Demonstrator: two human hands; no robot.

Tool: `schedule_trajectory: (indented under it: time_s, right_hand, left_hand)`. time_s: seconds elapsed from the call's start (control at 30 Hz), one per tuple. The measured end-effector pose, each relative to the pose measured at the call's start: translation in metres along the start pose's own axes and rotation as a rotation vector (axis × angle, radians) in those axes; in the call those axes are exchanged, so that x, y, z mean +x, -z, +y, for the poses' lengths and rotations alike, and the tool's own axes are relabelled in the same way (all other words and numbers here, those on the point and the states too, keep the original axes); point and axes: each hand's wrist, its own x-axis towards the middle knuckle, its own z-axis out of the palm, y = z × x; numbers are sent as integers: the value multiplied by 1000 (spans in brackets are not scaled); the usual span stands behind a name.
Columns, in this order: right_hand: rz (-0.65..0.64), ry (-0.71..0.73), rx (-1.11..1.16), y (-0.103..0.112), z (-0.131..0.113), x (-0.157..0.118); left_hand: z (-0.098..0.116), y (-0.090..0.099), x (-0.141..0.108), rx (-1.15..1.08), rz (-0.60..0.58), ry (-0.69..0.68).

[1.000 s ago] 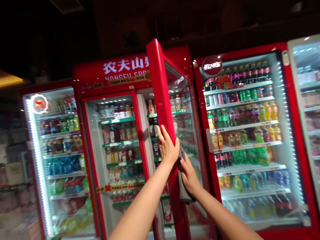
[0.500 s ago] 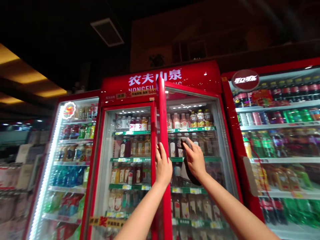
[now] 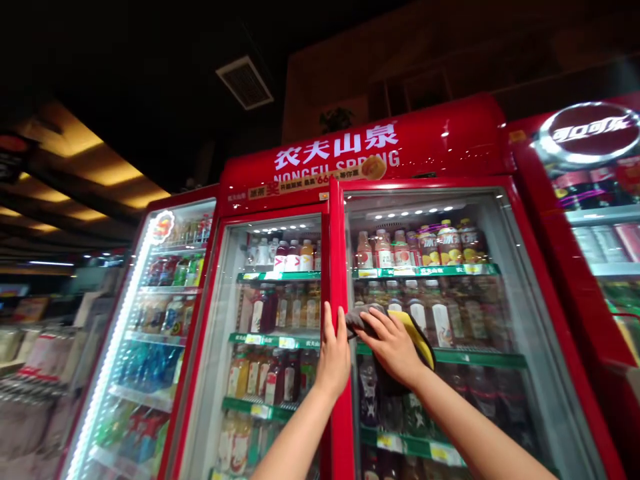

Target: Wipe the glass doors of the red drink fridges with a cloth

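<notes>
My left hand [image 3: 333,360] lies against the red door frame [image 3: 341,267] of the drinks fridge, fingers stretched upward and apart. Just right of it, my right hand [image 3: 393,343] presses a grey and yellow cleaning cloth [image 3: 417,333] to the door glass, its left end close to the frame. Part of the cloth hangs dark below the right palm. The right-hand glass door [image 3: 480,400] looks shut or nearly so. Behind its glass, bottles [image 3: 440,323] stand in rows on shelves with green edges.
A second glass door [image 3: 273,303] of the same fridge is on the left. Another lit drinks fridge [image 3: 150,313] stands farther left, and a red-framed one [image 3: 607,240] is at the right. Overhead runs a red sign panel [image 3: 435,133]. Blurred shelving [image 3: 35,380] is at the far left.
The right-hand door has swung from standing ajar to about flush with the fridge front. My right hand has brought the cloth toward the frame, nearer my left hand. More yellow shows.
</notes>
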Motion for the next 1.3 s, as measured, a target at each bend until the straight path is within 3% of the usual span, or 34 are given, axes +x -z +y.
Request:
schedule_trajectory:
  time_s: [0.1,0.23,0.4,0.6,0.77,0.97,1.1,1.17,1.3]
  right_hand:
    - [-52,95,23,-21,13,-4]
    - [-158,168,62,-43,25,-12]
    - [-227,119,63,-74,32,-21]
    - [-171,155,23,-105,38,-12]
    - [-161,131,51,-108,49,17]
    - [-34,-125,135,-109,52,37]
    - [-152,101,200,-109,50,57]
    - [-201,120,197,-110,55,76]
    - [-166,-152,140,-116,63,107]
  left_hand:
    - [-14,-19,7,73,38,-119]
    - [-27,-46,13,184,-42,-247]
    - [-36,-88,6,268,-53,-124]
    - [-47,-131,-9,379,51,-33]
    - [-50,-134,-9,413,65,-84]
    - [-49,-131,-11,431,38,-92]
    - [-48,-133,-12,445,15,-91]
    - [-48,-134,-12,448,9,-74]
    - [-47,-133,-11,456,-9,-56]
